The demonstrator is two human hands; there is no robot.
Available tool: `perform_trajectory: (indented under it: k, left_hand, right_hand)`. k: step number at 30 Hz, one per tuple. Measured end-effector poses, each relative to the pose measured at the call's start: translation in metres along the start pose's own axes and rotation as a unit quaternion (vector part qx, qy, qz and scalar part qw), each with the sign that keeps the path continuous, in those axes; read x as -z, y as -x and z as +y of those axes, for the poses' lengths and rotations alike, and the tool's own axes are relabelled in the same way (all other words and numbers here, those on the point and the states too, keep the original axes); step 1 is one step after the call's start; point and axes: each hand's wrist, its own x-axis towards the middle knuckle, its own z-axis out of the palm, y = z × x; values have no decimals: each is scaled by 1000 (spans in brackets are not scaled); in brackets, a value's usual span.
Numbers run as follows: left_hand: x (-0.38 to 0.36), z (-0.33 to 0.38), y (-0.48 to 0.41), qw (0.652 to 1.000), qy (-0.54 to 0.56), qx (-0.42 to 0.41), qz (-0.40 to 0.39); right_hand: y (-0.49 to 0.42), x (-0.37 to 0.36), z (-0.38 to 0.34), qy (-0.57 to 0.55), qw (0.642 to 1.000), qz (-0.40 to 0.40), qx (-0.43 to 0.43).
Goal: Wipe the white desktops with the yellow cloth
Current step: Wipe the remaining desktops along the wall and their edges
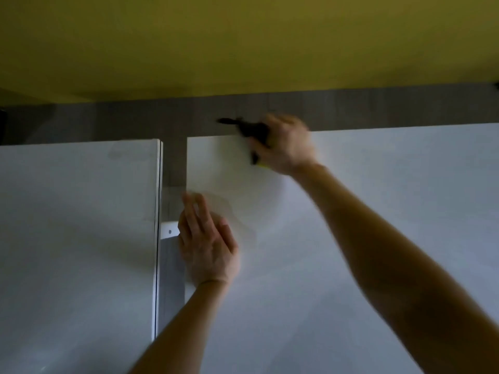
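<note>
Two white desktops lie side by side, the left desktop (75, 238) and the right desktop (337, 238), with a narrow gap between them. My right hand (286, 147) is at the far edge of the right desktop, blurred, with its fingers closed. A sliver of the yellow cloth (263, 166) shows under its palm. A dark, blurred thing (243, 126) sticks out to the left of its fingers; I cannot tell what it is. My left hand (208, 244) lies flat on the left edge of the right desktop, fingers stretched out and holding nothing.
A white bracket (169, 232) spans the gap between the desktops, with grey wood floor (172, 163) below it. Beyond the far edges runs a strip of the same floor, then a yellow wall (243, 44).
</note>
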Motion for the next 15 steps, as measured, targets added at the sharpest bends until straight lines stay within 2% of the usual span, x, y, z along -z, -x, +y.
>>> perform_trajectory:
  k: [3, 4, 6, 7, 9, 11, 13, 15]
  left_hand:
    - [2, 2, 0, 1000, -5, -6, -11]
    - [3, 3, 0, 1000, -1, -4, -10]
    - [3, 4, 0, 1000, 3, -2, -16]
    - [3, 4, 0, 1000, -1, -2, -16]
    - [1, 3, -1, 1000, -11, 1, -3]
    - [1, 3, -1, 1000, -14, 2, 1]
    - [2, 3, 0, 1000, -30, 0, 9]
    - [2, 4, -3, 999, -41, 7, 24]
  right_hand:
    - [38, 69, 102, 67, 987, 52, -136]
    - [40, 75, 108, 89, 980, 67, -164]
    - [29, 49, 73, 106, 973, 59, -194]
    - [15, 27, 36, 79, 982, 34, -169]
    - [-12, -18, -52, 27, 997, -20, -66]
    - [-30, -48, -124, 10, 996, -84, -1]
    - [-42, -58, -152, 5, 993, -112, 21]
    - [-46, -55, -138, -1, 989, -135, 54]
